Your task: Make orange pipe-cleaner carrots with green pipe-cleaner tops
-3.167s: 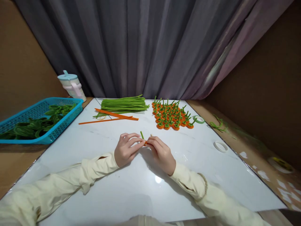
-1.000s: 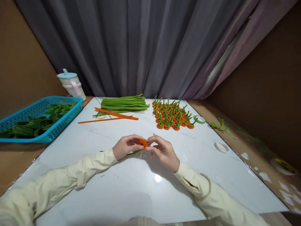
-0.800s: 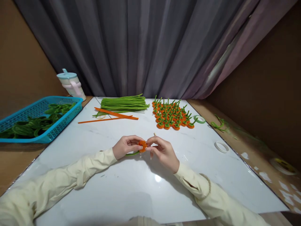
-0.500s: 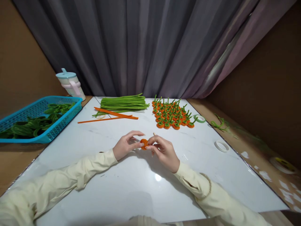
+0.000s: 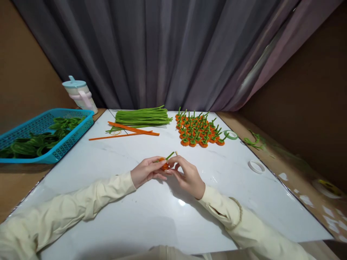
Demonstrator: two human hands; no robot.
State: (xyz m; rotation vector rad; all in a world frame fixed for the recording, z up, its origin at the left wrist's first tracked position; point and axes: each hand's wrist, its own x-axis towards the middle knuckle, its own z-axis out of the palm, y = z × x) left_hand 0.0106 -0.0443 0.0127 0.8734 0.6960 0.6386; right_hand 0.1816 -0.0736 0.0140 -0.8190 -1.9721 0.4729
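A small round orange pipe-cleaner piece (image 5: 164, 166), shaped like a pumpkin, is pinched between the thumb and fingers of my left hand (image 5: 146, 169). Its green stem (image 5: 170, 155) points up and to the right. My right hand (image 5: 189, 176) is curled close against the right side of the piece, thumb and forefinger at its edge. A thin wooden stick (image 5: 176, 153) pokes up from behind the right fingers; most of it is hidden. Beyond my hands, several similar orange pieces with green stems (image 5: 199, 131) stand in rows on the white table (image 5: 130, 213).
Green pipe cleaners (image 5: 142, 118) lie bundled at the back, with orange ones (image 5: 135, 129) in front. At left are a blue basket (image 5: 58, 151) of green leaf shapes and a lidded cup (image 5: 80, 95). Green tape (image 5: 231, 135) and white tape (image 5: 256, 167) lie on the right.
The orange piece has been turned, and its green stem now shows upward. My left fingers have closed over it from above; my right hand stays beside it.
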